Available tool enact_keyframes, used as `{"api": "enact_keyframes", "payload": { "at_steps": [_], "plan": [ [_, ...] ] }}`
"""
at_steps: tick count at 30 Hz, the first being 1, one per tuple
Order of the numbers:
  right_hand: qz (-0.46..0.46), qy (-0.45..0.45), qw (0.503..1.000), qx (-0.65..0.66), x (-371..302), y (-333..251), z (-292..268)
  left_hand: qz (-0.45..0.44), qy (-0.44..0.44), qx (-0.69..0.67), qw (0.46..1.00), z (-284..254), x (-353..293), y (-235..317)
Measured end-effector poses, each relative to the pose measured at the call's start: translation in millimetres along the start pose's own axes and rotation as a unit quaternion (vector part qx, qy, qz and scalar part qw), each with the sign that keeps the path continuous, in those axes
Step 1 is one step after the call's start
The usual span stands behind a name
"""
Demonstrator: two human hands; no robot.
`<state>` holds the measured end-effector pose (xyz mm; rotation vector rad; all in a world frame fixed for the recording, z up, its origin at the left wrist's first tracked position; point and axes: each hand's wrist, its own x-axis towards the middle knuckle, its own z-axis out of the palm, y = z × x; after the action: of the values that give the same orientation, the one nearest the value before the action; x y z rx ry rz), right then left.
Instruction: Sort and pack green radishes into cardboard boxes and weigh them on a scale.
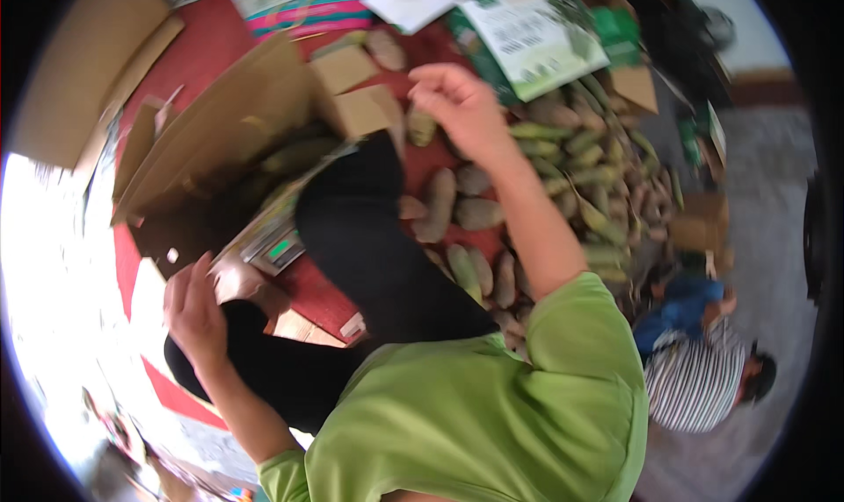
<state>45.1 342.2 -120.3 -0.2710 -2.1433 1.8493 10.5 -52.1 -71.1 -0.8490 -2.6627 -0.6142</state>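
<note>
My left hand (195, 316) is beside the near left corner of an open cardboard box (237, 106), fingers apart and nothing seen in them. My right hand (466, 111) hovers over the red floor covering, its fingers loosely bent and slightly apart, with nothing visible between them. Below it lie several oblong brown vegetables (437, 205), too blurred to name. Similar vegetables (299, 155) show dimly inside the box. A scale with a lit green display (283, 247) stands between the box and my black-clad knee (352, 203).
A big pile of green and brown oblong vegetables (598, 168) spreads to the right. Printed green-and-white packaging (532, 36) lies behind it. Another cardboard box (97, 62) stands far left. A person in a striped shirt (699, 374) is at the right, near a small carton (701, 222).
</note>
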Motion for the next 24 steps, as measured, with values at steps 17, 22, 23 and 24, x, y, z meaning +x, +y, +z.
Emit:
{"api": "enact_keyframes", "payload": {
  "at_steps": [17,22,23,24],
  "plan": [
    [0.380,0.059,0.714,-0.585,-323,173,-157,0.022,0.014,0.015,1.000,15,-6,-9],
    [0.420,0.027,0.605,-0.676,-328,153,-221,0.035,0.021,0.030,0.999,13,-9,-10],
    [0.419,0.028,0.605,-0.676,-331,152,-231,0.035,0.023,0.030,0.999,14,-9,-10],
    [0.423,-0.016,0.587,-0.691,-334,152,-239,0.036,0.016,0.037,0.999,13,-9,-10]
  ]
}}
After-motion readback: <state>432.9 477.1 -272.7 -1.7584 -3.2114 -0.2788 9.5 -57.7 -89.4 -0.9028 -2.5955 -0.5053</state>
